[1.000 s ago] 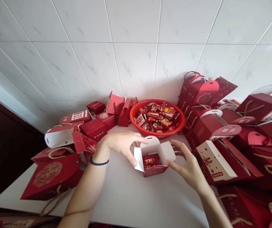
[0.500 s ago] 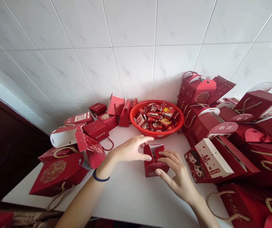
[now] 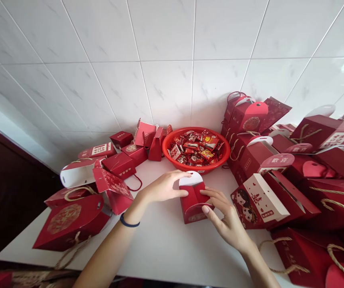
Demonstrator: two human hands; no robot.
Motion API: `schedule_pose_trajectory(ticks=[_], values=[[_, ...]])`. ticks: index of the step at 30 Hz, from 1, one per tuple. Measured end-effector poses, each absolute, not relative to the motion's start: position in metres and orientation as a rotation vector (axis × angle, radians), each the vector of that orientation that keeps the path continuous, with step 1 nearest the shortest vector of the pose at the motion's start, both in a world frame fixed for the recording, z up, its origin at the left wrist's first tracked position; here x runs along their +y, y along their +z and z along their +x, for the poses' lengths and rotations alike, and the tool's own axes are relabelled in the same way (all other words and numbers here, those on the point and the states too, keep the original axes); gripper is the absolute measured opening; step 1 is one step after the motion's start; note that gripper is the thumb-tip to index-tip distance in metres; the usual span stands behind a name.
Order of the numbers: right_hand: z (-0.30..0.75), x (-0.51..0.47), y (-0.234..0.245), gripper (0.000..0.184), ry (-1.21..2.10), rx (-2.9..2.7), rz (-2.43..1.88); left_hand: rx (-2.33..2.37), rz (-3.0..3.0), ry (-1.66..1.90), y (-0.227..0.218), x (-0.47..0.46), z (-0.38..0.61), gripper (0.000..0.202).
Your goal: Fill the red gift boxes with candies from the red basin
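Observation:
A small red gift box [image 3: 193, 202] stands on the white table in front of me, its two red side flaps folded inward over the top. Its rounded back flap, white inside, is raised, and the curved front flap sticks up toward me. My left hand [image 3: 165, 187] grips the box at its left side, thumb on the left flap and index finger at the back flap. From the right, my right hand [image 3: 224, 216] holds it with fingers on the right flap and thumb at the front flap. The flaps hide what is inside.
Behind the box, an orange-red basin [image 3: 172, 163] holds many wrapped sweets [image 3: 194, 148]. Red boxes with rope handles [image 3: 69, 222] stand on the left. More red boxes [image 3: 258, 158] are piled on the right. A white tiled wall [image 3: 165, 92] closes off the back of the table [image 3: 159, 248].
The side flaps have come down over the top of the box. The white back flap now stands up into view. Both hands remain at the box, and the view has shifted slightly.

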State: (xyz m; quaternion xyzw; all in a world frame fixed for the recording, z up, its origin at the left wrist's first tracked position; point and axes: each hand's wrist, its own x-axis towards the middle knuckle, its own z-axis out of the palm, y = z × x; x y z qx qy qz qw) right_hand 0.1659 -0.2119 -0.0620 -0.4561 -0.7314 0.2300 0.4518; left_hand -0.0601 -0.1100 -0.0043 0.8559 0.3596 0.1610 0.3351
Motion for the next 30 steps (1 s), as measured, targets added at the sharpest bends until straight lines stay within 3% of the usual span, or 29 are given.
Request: schedule_pose_trajectory(ticks=[5, 10, 13, 16, 20, 22, 26, 30], values=[[0.156, -0.208, -0.067, 0.016, 0.461, -1.638, -1.228, 0.938, 2.120, 0.503, -0.015, -0.120, -0.055, 0.085], [0.146, -0.205, -0.076, 0.018, 0.309, -1.560, -1.337, 0.932, 2.143, 0.520, -0.017, -0.130, -0.056, 0.038], [0.143, -0.210, -0.078, 0.017, 0.222, -1.551, -1.386, 0.907, 2.180, 0.532, -0.021, -0.135, -0.056, 0.039], [0.139, -0.222, -0.076, 0.027, 0.185, -1.596, -1.426, 0.927, 2.189, 0.584, -0.027, -0.142, -0.052, 0.038], [0.128, -0.238, -0.077, 0.068, 0.113, -1.719, -1.530, 1.037, 2.160, 0.679, -0.035, -0.152, -0.040, 0.025], [0.121, -0.239, -0.081, 0.080, 0.079, -1.739, -1.602, 1.078, 2.149, 0.711, -0.038, -0.157, -0.034, 0.025], [0.113, -0.239, -0.079, 0.077, 0.108, -1.740, -1.706, 1.080, 2.135, 0.749, -0.038, -0.168, -0.028, 0.028], [0.129, -0.261, -0.042, 0.081, 0.136, -1.801, -1.709, 0.921, 2.083, 0.705, -0.028, -0.184, -0.041, 0.039]])
